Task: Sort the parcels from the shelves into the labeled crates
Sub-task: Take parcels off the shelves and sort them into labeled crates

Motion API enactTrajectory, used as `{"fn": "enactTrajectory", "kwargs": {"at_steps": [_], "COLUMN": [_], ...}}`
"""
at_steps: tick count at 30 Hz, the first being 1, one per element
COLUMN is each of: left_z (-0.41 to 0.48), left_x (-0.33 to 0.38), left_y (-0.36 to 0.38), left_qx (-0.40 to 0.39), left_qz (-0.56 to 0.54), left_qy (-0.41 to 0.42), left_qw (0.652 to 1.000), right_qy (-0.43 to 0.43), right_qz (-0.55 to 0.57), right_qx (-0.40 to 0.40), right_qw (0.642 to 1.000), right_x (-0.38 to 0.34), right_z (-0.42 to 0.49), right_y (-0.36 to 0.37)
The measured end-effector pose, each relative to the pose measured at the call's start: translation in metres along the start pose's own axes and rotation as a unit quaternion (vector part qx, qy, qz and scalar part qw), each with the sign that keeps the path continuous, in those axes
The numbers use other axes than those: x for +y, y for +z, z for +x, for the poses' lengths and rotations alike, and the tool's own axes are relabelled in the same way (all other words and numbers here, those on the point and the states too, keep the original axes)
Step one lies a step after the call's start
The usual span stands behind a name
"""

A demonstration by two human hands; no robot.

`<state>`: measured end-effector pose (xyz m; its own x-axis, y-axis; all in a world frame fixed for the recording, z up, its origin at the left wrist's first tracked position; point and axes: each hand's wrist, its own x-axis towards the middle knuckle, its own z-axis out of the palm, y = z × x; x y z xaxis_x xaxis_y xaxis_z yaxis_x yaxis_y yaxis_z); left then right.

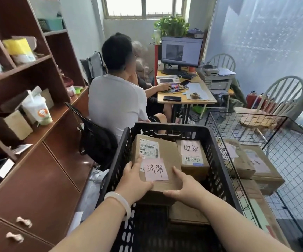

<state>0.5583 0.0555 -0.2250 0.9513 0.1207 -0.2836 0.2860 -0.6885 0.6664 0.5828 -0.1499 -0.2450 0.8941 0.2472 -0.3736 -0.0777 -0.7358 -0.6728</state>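
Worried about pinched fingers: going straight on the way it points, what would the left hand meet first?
Past the parcel the left hand grips, probably the far wall of the black crate; depth unclear.

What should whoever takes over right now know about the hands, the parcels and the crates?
Left hand and right hand both hold the near parcel by its near corners, inside the black crate.
A second parcel lies in that crate beside it. More parcels lie in the wire crate to the right.
To do: let go of this one, then fetch the boxes on the shelves.
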Motion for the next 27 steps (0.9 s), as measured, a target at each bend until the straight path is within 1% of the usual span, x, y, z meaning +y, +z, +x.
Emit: {"fn": "enactTrajectory", "kwargs": {"at_steps": [3,6,9,13,17,21,24,27], "left_z": [0.003,0.004,0.006,0.010,0.020,0.031,0.038,0.038], "left_x": [0.002,0.003,0.000,-0.008,-0.013,-0.013,-0.021,-0.032], "left_y": [0.001,0.003,0.007,0.015,0.018,0.020,0.025,0.041], "left_qx": [0.014,0.031,0.027,0.002,-0.009,-0.019,-0.038,-0.065], "left_qz": [0.039,0.091,0.096,0.097,0.136,0.212,0.286,0.296], "left_qy": [-0.001,0.010,0.012,-0.012,-0.038,-0.025,-0.013,0.009], "left_qw": [0.999,0.995,0.995,0.995,0.990,0.977,0.957,0.953], "right_qy": [0.003,0.018,0.025,0.029,0.025,0.016,-0.007,-0.021], "right_qz": [-0.015,-0.022,-0.012,-0.030,-0.068,-0.077,-0.078,-0.079], "right_qx": [-0.006,-0.036,-0.050,-0.026,0.000,0.002,0.015,0.049], "right_qw": [1.000,0.999,0.998,0.999,0.997,0.997,0.997,0.995], "right_x": [-0.001,0.004,0.010,0.008,0.006,0.009,0.013,0.016], "right_z": [0.009,0.014,0.016,0.019,0.021,0.022,0.021,0.020], "right_y": [0.005,0.011,0.018,0.021,0.026,0.028,0.026,0.019]}}
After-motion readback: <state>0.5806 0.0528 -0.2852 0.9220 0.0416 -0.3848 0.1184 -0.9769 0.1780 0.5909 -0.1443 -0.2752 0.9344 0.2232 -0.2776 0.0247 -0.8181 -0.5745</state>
